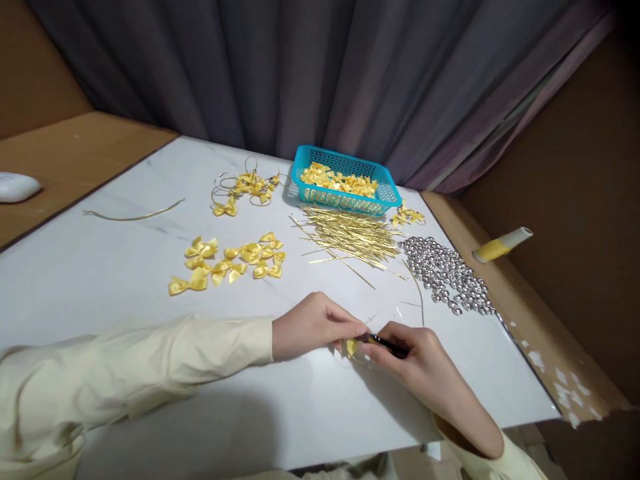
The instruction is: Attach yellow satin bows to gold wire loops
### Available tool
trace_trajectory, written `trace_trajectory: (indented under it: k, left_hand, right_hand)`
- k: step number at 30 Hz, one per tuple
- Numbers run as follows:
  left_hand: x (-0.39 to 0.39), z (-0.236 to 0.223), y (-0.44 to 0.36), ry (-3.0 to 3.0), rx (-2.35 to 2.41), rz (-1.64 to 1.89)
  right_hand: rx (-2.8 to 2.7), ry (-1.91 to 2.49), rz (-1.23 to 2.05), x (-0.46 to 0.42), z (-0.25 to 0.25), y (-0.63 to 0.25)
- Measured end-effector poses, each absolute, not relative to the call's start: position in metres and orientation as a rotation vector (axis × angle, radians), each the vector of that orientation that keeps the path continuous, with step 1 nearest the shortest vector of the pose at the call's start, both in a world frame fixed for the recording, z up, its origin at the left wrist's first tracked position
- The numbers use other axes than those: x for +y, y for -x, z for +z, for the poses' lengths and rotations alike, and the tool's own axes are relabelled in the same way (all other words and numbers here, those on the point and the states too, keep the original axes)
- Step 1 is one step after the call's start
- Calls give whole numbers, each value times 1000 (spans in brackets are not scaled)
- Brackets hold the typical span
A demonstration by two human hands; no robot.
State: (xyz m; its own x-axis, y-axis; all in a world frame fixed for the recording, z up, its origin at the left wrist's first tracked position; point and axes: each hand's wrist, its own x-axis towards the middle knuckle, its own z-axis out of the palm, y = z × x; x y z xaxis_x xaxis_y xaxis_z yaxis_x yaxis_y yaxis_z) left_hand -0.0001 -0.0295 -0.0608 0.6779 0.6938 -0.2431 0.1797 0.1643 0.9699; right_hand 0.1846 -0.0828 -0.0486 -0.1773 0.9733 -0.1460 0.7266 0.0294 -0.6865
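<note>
Near the table's front, my left hand [316,327] is closed, fingertips pinching a yellow ribbon bow [352,347] with a thin loop below it. My right hand [420,353] wraps around a small black hand tool [387,345]. The tool's tip meets the bow at my left fingertips; whether it is pliers or a cutter, I cannot tell. Loose yellow bows [220,260] lie left of my hands. Beyond them sits a cluster of bows on wire loops [253,187]. Gold twist ties [350,237] are heaped in front of the basket.
A blue plastic basket [350,200] of yellow bows stands at the back. Small silver bells or beads [447,273] spread along the right side. A yellow-and-white tube [503,245] lies past the right edge. A single tie [135,217] lies far left, near a white object [19,187].
</note>
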Motion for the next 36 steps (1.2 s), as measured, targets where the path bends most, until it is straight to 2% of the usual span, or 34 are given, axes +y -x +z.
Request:
trace_trajectory:
  k: [36]
  left_hand:
    - [-27,-54,-1,-1350,815,420]
  right_hand:
    - [-1862,1739,1035,-82,-50,-187]
